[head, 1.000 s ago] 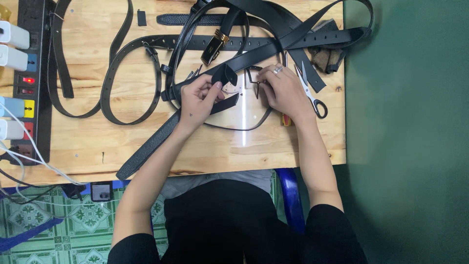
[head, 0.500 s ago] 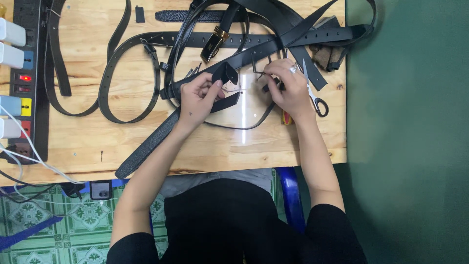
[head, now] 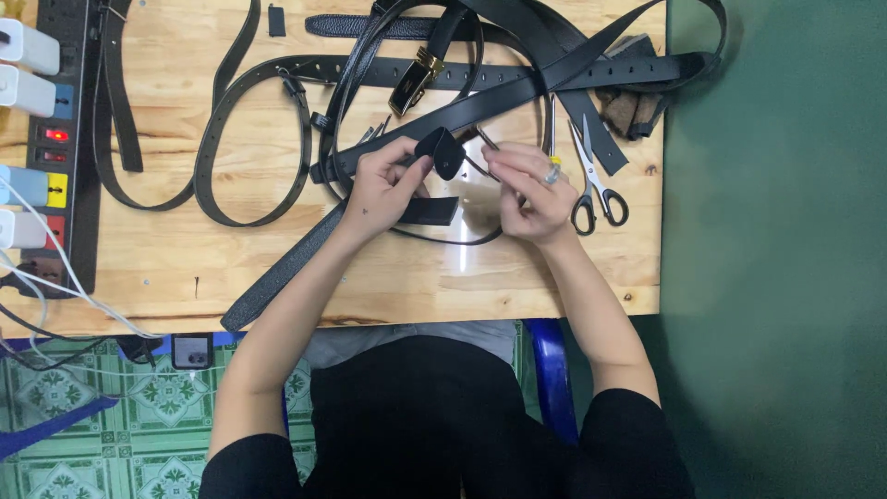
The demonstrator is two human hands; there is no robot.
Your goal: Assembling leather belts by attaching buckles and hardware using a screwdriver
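A pale wooden worktop [head: 231, 268] is covered with long black leather belts [head: 517, 88]. One black belt end [head: 442, 152] is pinched above it by the left hand [head: 383, 185]. The right hand [head: 531, 189] is curled beside black-handled scissors [head: 591, 180]; what its fingers hold cannot be told.

We count two hands, the left hand [head: 383, 185] and the right hand [head: 528, 192], one pair of scissors [head: 594, 182] and one gold buckle [head: 415, 81]. One power strip [head: 57, 139] holds four white plugs [head: 28, 48]. The tangled black belts [head: 249, 139] overlap too much for us to count.

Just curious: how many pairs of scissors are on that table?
1: the scissors lie on the wooden table just beyond the right hand; belts could hide others.
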